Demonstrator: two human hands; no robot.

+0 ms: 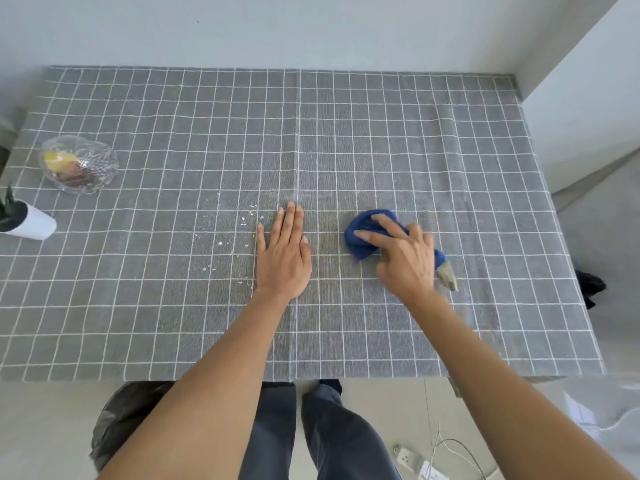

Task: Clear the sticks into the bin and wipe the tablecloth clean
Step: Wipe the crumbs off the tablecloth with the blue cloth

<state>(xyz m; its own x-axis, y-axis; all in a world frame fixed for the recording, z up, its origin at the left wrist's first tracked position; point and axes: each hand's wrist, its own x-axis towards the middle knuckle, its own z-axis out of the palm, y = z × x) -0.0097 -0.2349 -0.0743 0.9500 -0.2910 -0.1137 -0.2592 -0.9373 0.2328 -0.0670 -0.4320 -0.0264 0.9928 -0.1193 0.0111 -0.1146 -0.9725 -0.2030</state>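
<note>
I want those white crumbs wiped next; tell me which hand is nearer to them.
Left. The left hand lies flat right beside the white crumbs; the right hand, gripping the blue cloth, is farther off beyond it.

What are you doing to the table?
A person is wiping the grey checked tablecloth. The right hand grips a bunched blue cloth against it, while the left hand lies flat on it. White crumbs still lie just left of the left hand. No sticks show on the table.
</note>
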